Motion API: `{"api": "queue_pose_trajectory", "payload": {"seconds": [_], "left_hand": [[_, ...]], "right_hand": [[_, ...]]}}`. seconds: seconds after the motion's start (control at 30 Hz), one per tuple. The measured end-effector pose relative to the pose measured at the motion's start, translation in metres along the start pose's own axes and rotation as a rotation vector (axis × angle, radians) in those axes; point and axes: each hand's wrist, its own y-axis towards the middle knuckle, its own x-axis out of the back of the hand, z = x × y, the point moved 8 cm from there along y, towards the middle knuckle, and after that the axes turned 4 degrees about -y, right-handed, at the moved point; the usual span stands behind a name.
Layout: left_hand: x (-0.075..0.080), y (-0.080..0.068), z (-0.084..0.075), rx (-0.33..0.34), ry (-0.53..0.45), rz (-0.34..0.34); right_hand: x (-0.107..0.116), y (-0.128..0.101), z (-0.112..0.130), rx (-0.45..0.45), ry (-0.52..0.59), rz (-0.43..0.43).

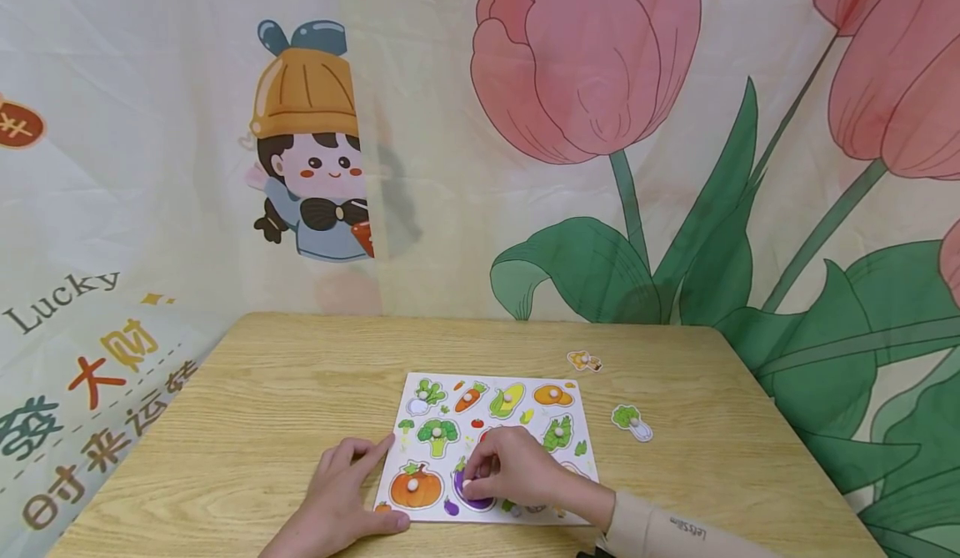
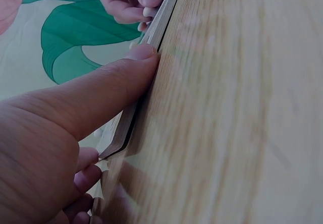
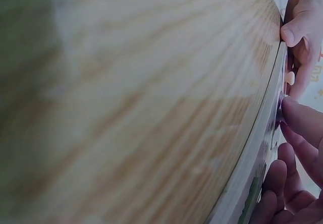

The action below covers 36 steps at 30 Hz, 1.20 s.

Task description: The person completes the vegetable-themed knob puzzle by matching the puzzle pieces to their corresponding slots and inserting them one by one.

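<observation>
— While pinching the white knob, right hand [image 1: 517, 468] fingers [image 1: 480, 476] curled tight round the purple eggplant piece [image 1: 472, 491], low in the puzzle board [image 1: 491, 391].
— And the left hand [image 1: 341, 500]?
— Flat and relaxed, gripping nothing; forefinger along the board's left edge, thumb [image 2: 108, 90] pressed against its near corner.
— Around the eggplant?
— Just left, a pumpkin piece [image 1: 415, 486]; above, a broccoli piece [image 1: 438, 434]; further up, carrot, corn.
— Off the board?
— On the wooden worktop [image 1: 247, 408], a cabbage piece [image 1: 631, 421] just right of the board, a small yellow piece [image 1: 584, 361] beyond its far right corner. Behind, a tulip backdrop [image 1: 592, 57].
</observation>
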Motion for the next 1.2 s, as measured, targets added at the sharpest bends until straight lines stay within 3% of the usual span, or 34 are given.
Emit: {"api": "queue_pose_trajectory", "payload": {"seconds": [0.5,0.73,0.97,1.2], "left_hand": [[-0.002,0.001,0.004,0.021,0.006,0.005],[-0.002,0.001,0.003,0.006,0.007,0.009],[-0.002,0.001,0.002,-0.003,0.017,0.005],[-0.003,0.001,0.002,0.003,0.001,0.014]], "right_hand": [[-0.002,0.000,-0.003,-0.003,-0.020,0.020],[0.003,-0.002,-0.005,-0.005,0.029,0.034],[0.029,-0.009,-0.016,-0.026,0.063,0.013],[0.068,-0.028,-0.046,-0.103,0.016,-0.053]]}}
